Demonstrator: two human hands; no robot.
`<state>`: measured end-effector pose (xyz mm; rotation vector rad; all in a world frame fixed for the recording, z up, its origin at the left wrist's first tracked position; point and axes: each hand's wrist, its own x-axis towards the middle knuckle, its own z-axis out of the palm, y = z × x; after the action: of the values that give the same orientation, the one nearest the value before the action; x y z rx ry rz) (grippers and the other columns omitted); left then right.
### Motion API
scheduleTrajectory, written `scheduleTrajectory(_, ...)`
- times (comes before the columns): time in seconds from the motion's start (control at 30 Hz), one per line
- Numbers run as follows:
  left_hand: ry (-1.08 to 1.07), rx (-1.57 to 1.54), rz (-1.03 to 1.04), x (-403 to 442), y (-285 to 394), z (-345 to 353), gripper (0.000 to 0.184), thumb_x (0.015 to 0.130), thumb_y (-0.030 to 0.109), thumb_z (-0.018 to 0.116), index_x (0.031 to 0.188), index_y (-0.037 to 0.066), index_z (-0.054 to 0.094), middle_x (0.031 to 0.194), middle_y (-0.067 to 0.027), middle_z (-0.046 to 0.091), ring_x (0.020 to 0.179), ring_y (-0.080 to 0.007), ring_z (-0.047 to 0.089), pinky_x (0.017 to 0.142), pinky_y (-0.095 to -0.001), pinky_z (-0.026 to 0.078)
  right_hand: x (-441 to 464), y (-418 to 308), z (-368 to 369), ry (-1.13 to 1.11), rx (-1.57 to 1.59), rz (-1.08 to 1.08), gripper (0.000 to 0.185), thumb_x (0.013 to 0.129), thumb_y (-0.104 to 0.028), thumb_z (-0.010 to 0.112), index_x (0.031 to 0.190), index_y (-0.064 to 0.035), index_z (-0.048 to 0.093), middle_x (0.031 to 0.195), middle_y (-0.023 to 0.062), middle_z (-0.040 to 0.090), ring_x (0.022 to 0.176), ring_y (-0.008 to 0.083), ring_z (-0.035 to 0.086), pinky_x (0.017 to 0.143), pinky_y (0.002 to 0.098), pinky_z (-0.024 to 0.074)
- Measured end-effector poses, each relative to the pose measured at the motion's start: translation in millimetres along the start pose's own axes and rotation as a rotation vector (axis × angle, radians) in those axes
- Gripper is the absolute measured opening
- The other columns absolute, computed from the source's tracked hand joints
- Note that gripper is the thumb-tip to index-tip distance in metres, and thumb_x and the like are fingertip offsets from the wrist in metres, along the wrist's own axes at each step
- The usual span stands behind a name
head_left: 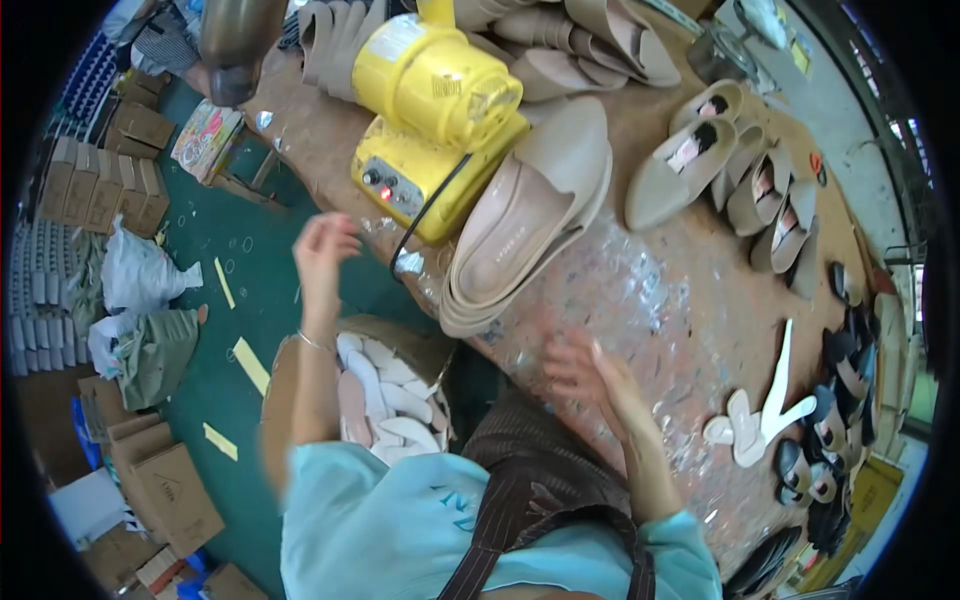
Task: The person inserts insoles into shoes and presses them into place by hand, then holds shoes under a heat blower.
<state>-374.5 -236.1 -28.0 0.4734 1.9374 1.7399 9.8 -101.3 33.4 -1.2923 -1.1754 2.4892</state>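
My left hand (325, 245) is raised over the floor by the table's left edge, close to a yellow machine (440, 95) with knobs and a red light. Its fingers are loosely bent, with nothing visible in them. Blurred by motion, my right hand (580, 370) hovers above the table's near edge, fingers apart and empty. Between and beyond the hands lies a stack of beige slip-on shoes (525, 215), resting against the machine. Below my left forearm is a cardboard box (283, 385) filled with pale insoles (385, 390).
More beige shoes (685, 160) stand across the worn table (620, 290), with folded beige pieces (570, 40) behind. White straps and insoles (762, 425) lie at right, near dark sandals (825, 430). Cartons (165, 490) and plastic bags (145, 270) line the green floor at left.
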Motion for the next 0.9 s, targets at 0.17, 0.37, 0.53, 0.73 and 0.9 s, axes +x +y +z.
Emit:
scheduleTrajectory(0.17,-0.367,-0.046,-0.075,-85.3,-10.1,67.4,0.049,0.104,0.036,0.044,0.123,-0.006,0.059,0.113,-0.015,0.067,0.102,-0.0205,0.065,0.09,-0.0347,0.051,54.7,-33.1,83.1,0.099,-0.092,-0.068,0.072,0.093,-0.046,0.058,0.147,-0.0052,0.032,0.142,0.0175,0.042,0.121,0.026,0.051,0.098,0.0426,0.0448)
scheduleTrajectory(0.37,-0.563,-0.297,-0.254,-90.5,4.9,63.8,0.067,0.099,0.054,0.045,0.132,-0.004,0.052,0.115,-0.0154,0.065,0.107,-0.02,0.061,0.094,-0.0331,0.046,55.1,-14.7,66.3,0.163,-0.026,-0.171,0.053,0.079,-0.003,0.055,0.13,0.0046,0.048,0.106,0.0104,0.064,0.09,0.0168,0.059,0.075,0.0295,0.0461)
scheduleTrajectory(0.53,-0.428,-0.77,-0.558,-148.7,-9.4,73.6,0.081,0.094,0.06,0.05,0.15,0.005,0.03,0.15,-0.0102,0.039,0.14,-0.0258,0.034,0.115,-0.0422,0.028,-11.1,-12.6,67.9,-0.001,0.057,0.074,0.052,0.079,-0.001,0.055,0.131,0.0049,0.049,0.106,0.0107,0.064,0.093,0.016,0.059,0.076,0.0289,0.0473)
scheduleTrajectory(0.73,-0.021,-1.226,-0.168,-158.1,-29.5,38.5,0.081,0.093,0.063,0.049,0.15,0.008,0.031,0.15,-0.0091,0.039,0.139,-0.0263,0.035,0.115,-0.0435,0.028,8.1,-32.1,88.0,-0.46,-0.107,0.303,0.049,0.089,-0.007,0.056,0.135,0.0057,0.046,0.125,0.0171,0.059,0.112,0.0236,0.059,0.094,0.0347,0.0491)
scheduleTrajectory(0.9,0.194,-1.129,0.194,-110.1,3.2,-4.0,0.081,0.092,0.065,0.047,0.15,0.011,0.032,0.151,-0.0081,0.039,0.139,-0.0267,0.035,0.115,-0.0446,0.028,21.4,-32.4,94.2,-0.505,0.159,-0.004,0.057,0.1,-0.037,0.048,0.14,0.0033,0.041,0.125,0.0209,0.06,0.117,0.0278,0.058,0.103,0.0429,0.0432)
